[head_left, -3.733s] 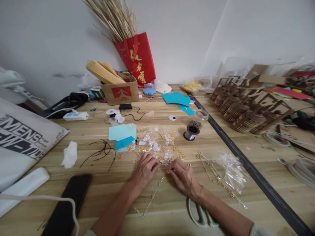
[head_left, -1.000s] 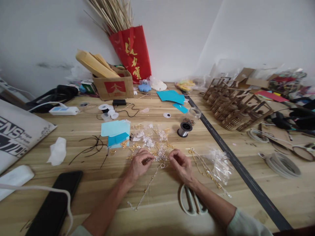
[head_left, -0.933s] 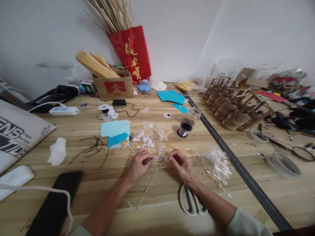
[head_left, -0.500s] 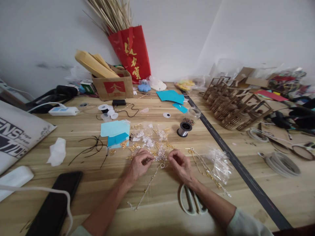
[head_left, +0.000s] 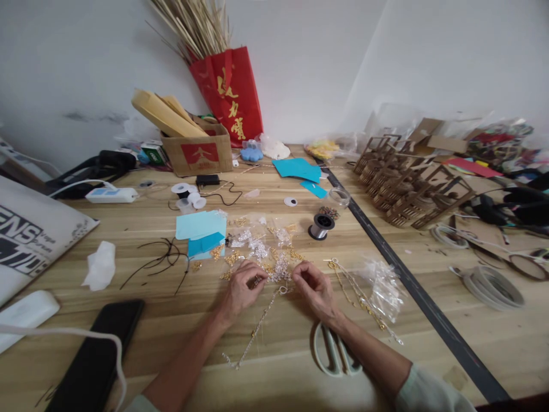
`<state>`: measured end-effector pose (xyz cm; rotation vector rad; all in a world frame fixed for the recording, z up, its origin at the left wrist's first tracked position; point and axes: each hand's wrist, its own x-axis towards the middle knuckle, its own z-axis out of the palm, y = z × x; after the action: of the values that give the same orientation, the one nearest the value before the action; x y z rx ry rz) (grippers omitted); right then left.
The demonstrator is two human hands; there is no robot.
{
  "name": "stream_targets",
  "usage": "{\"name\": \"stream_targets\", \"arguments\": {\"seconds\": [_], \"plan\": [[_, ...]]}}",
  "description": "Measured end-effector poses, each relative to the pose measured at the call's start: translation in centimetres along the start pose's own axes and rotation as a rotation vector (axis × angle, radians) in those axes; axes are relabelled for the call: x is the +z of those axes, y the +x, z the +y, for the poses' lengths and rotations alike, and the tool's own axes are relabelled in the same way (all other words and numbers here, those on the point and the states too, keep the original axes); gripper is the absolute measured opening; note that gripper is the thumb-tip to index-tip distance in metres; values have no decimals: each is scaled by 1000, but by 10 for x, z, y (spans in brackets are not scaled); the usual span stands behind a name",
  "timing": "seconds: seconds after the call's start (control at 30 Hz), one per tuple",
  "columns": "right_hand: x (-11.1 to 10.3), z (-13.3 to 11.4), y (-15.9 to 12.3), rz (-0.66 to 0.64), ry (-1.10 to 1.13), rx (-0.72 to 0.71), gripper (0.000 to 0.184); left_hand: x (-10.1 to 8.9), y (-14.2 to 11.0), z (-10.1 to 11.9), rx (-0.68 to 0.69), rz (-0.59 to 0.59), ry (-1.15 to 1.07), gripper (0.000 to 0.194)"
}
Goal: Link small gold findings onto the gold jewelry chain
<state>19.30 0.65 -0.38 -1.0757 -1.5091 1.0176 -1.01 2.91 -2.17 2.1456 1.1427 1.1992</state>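
Note:
Thumb and fingers of my left hand (head_left: 243, 289) are pinched together at the left edge of a heap of small silver beads (head_left: 281, 268). Opposite it, my right hand (head_left: 316, 288) is also closed in a pinch, just right of the heap. Whatever sits between the fingertips of either hand is too small to make out. A beaded silver chain (head_left: 259, 325) lies on the table between my forearms. Scissors with pale handles (head_left: 337, 355) rest partly under my right wrist. Gold and silver chains (head_left: 361, 298) lie right of that hand.
Small bags of gold and silver pieces (head_left: 257, 237) lie beyond my hands, near blue cards (head_left: 201, 225). A wire spool (head_left: 321, 227) and a clear jar (head_left: 338, 198) stand behind. A black phone (head_left: 96, 355) is at left; wooden lantern-like frames (head_left: 407, 189) stand at right.

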Motion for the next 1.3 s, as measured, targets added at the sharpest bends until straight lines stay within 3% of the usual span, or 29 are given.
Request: {"name": "stream_targets", "arguments": {"seconds": [0.87, 1.1, 1.3], "plan": [[0, 4, 0, -13, -2, -23, 22, 0, -1, -1, -50, 14, -49, 12], [0, 7, 0, -15, 12, 0, 23, -2, -1, 1, -51, -8, 28, 9], [0, 6, 0, -14, 15, -11, 23, -4, 0, 4, -24, 42, 102, 9]]}}
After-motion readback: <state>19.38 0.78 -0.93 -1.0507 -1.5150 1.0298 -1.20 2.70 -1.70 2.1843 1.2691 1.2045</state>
